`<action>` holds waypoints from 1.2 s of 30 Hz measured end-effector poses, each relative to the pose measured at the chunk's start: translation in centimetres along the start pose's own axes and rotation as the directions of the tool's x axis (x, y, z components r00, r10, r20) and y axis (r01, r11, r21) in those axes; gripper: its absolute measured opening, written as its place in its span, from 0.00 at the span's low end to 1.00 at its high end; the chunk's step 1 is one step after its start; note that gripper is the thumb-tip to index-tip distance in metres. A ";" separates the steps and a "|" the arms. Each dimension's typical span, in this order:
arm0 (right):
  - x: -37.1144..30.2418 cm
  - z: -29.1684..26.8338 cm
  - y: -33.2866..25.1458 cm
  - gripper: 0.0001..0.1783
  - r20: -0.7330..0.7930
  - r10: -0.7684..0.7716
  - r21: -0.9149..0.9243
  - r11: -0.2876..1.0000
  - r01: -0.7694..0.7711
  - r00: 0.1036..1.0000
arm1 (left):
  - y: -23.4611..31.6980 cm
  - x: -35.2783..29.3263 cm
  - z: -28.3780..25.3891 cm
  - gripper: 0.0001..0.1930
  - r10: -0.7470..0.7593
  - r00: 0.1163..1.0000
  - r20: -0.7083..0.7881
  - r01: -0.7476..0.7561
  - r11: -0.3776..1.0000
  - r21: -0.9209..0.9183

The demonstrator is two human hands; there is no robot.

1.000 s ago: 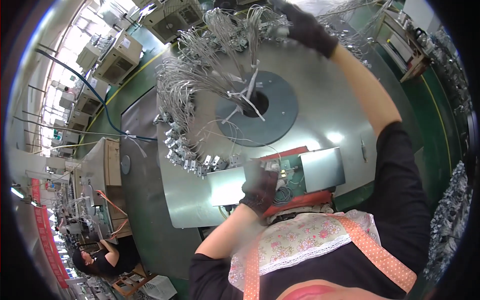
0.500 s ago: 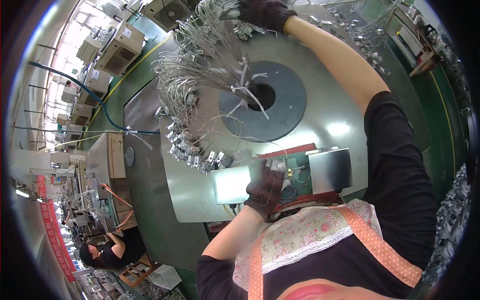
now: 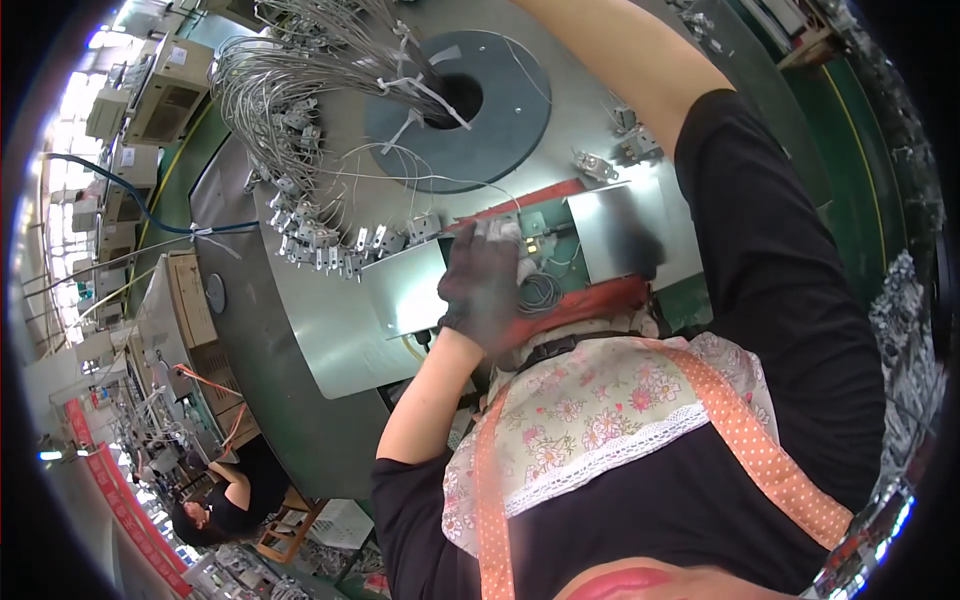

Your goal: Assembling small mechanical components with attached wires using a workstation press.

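My left hand, in a dark glove with pale fingertips, rests over a small green test board set between two shiny metal plates. Its fingers are bent together at the board's left side, and whatever they hold is hidden beneath them. A thin grey cable curves down to those fingertips. Beside the palm lies a coil of grey wire. My right forearm stretches out past the top edge, so the right hand is out of sight. A thick bundle of grey cables rises through a round dark disc.
Metal connectors on cable ends line the table's left side. More connectors lie behind the right metal plate. Red padding edges the board. At the far left, another person sits working; a blue hose crosses to the table.
The whole view has shifted, so the table sits further up and left. My right hand, earlier at the far cables, has passed out of view. My left hand stays at the board.
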State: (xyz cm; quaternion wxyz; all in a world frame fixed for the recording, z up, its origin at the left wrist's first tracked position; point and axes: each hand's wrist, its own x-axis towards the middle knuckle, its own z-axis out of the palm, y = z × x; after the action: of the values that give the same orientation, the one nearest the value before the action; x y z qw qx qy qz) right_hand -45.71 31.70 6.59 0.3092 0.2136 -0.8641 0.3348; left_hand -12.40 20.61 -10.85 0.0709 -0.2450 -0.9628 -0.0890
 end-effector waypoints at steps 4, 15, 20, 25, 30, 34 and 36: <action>0.8 -2.1 -2.5 0.32 0.360 0.438 -0.231 0.897 -0.377 0.823 | 0.0 -0.2 0.5 0.31 0.001 1.000 -0.009 -0.001 1.000 -0.030; -17.2 -12.0 1.9 0.21 0.244 -0.287 0.071 0.958 0.279 0.926 | -0.4 -1.1 0.6 0.29 -0.049 0.999 0.021 0.049 0.999 -0.019; -26.4 -14.5 11.0 0.32 0.431 -0.010 -0.117 0.991 0.067 0.902 | -0.5 -0.5 1.3 0.28 0.001 1.000 -0.030 -0.003 0.999 -0.052; -32.5 -14.5 15.6 0.42 0.407 -0.012 -0.187 0.978 0.096 0.914 | -0.1 0.2 0.3 0.28 0.006 1.000 0.001 -0.006 0.999 -0.037; -34.4 -14.8 15.6 0.35 0.322 -0.015 -0.306 0.945 0.119 0.946 | 0.2 -0.1 0.0 0.28 -0.021 1.000 0.023 0.021 0.999 -0.024; -35.4 -16.0 13.8 0.28 0.389 -0.105 -0.255 0.942 0.217 0.915 | 0.0 -0.3 0.8 0.29 -0.017 0.999 0.028 0.018 0.999 -0.028; -36.5 -15.5 12.9 0.27 0.347 -0.028 -0.228 0.967 0.113 0.937 | 0.2 -0.5 0.8 0.29 -0.022 1.000 0.016 0.022 0.999 -0.025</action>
State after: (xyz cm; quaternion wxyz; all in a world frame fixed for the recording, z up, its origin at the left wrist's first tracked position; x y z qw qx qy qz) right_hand -20.89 57.44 -14.83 0.1908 0.2596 -0.9309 0.1722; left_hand -11.99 20.72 -11.68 0.0593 -0.2359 -0.9648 -0.0998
